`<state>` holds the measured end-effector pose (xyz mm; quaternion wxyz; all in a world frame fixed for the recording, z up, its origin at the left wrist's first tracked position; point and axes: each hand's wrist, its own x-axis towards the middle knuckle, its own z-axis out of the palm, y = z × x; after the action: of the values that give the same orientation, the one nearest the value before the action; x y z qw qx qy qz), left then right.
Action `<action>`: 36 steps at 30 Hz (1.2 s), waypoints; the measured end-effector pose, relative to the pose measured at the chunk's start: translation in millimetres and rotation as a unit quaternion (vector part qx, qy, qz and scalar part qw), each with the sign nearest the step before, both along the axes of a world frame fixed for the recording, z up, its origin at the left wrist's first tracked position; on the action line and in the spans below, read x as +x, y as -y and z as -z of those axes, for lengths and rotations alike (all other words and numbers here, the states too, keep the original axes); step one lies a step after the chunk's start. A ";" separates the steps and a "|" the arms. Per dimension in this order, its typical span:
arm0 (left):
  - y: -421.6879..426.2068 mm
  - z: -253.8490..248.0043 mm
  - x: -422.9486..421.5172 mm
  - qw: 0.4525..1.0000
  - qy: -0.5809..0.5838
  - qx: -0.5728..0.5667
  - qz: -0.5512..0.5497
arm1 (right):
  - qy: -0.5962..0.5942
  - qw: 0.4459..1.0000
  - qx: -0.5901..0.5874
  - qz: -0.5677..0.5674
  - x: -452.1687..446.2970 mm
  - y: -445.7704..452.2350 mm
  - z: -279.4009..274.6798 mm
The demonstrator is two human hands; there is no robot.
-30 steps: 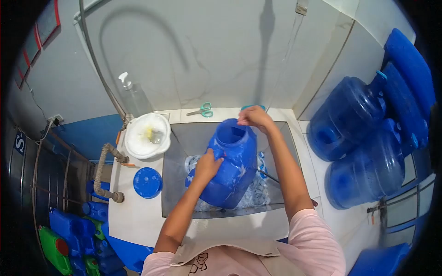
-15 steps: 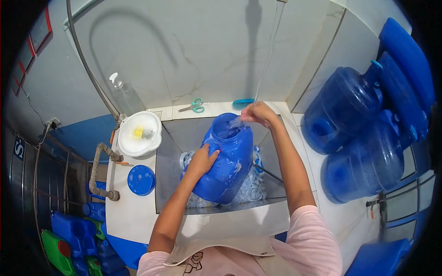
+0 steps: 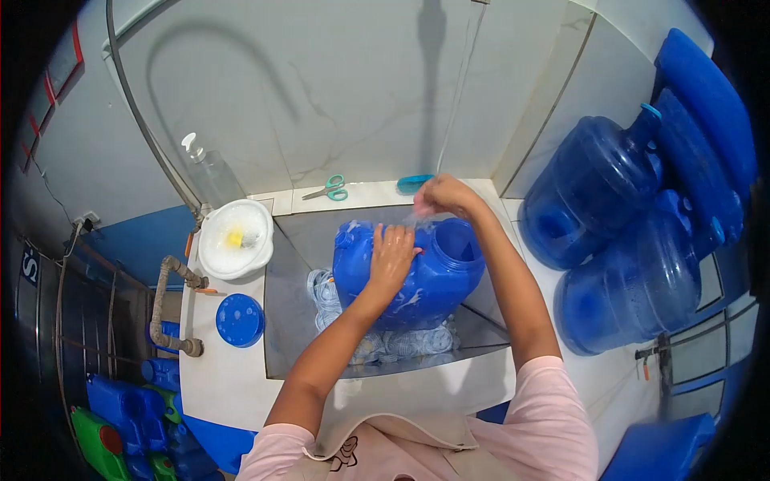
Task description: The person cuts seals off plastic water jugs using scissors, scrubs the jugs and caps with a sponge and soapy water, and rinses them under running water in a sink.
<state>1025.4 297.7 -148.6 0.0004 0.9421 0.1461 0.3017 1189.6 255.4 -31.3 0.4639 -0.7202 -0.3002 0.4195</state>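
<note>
Blue jug: its body (image 3: pixel 433 284) sits in the sink (image 3: pixel 293 345), above pale ribbed things (image 3: pixel 417 343); whether its base touches them is hidden.
Feel of the jug: probably stiff moulded plastic, light if it holds little, heavier with water inside; the level cannot be read. The wet, sudsy skin is likely slippery, though hardly fragile.
Best hold: the top between the small spout (image 3: pixel 345 238) and the wide mouth (image 3: pixel 459 243) looks surest, with a second hold at the mouth's rim if it swings; the smooth sides would offer less.
Mouth and long axis: the wide mouth faces up towards the camera, at the jug's right end. The top's long side runs left to right across the sink, small spout at left; how far the body leans is hard to judge.
Left grip: the hand (image 3: pixel 391 260) lies on the jug's top, fingers near one another, thumb towards the mouth; I cannot tell whether they wrap anything.
Right grip: the hand (image 3: pixel 443 198) is bent by the water stream (image 3: pixel 447 140), just beyond the mouth, fingers bunched; whether they pinch something is unclear.
Desk: along the far edge (image 3: pixel 365 195) lie scissors (image 3: pixel 337 188) and a turquoise brush-like thing (image 3: pixel 413 184); at left, a foamy basin (image 3: pixel 250 268) and a blue lid (image 3: pixel 240 321).
</note>
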 end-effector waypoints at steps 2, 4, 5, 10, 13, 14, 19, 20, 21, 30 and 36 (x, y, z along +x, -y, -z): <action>4.8 0.7 13.4 1.000 0.020 0.012 0.004 | -0.039 0.998 0.029 0.032 -5.8 -0.7 -7.3; 11.7 -2.0 22.0 1.000 0.003 -0.001 0.012 | -0.130 0.990 0.059 0.011 -5.2 -3.5 -7.0; 12.5 -3.7 24.3 1.000 0.004 0.000 0.012 | -0.130 0.990 0.060 0.010 -5.1 -4.9 -7.3; 8.8 7.0 36.8 0.994 0.055 0.065 0.067 | -0.130 0.989 0.069 -0.011 -5.4 -2.3 -3.6; -1.4 4.5 39.6 0.990 0.078 0.039 0.113 | -0.105 0.990 0.087 0.047 -1.9 -1.5 0.1; -6.0 2.1 40.0 0.986 0.089 0.014 0.142 | -0.106 0.989 0.088 0.047 0.1 -0.8 0.9; -15.7 -13.1 35.0 0.975 0.023 -0.145 0.169 | -0.018 0.996 0.014 -0.082 3.6 1.1 -3.1; -17.1 -13.0 34.4 0.968 0.096 -0.130 0.193 | -0.021 0.997 0.013 -0.079 4.4 1.4 -4.2; -21.0 -12.6 35.8 0.967 0.093 -0.132 0.195 | -0.022 0.998 0.023 -0.057 5.7 0.6 -6.2; -54.1 -27.9 33.9 0.979 -0.086 -0.086 0.163 | 0.013 0.999 0.007 -0.043 4.2 0.2 -2.2; -68.9 -36.0 -15.6 0.938 -0.243 -0.236 0.073 | 0.020 0.999 0.023 -0.022 -3.8 6.2 -4.4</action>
<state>1009.8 366.6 -112.5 0.2095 0.9677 0.1392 0.0193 1185.8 249.2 -26.9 0.4646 -0.7106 -0.3347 0.4088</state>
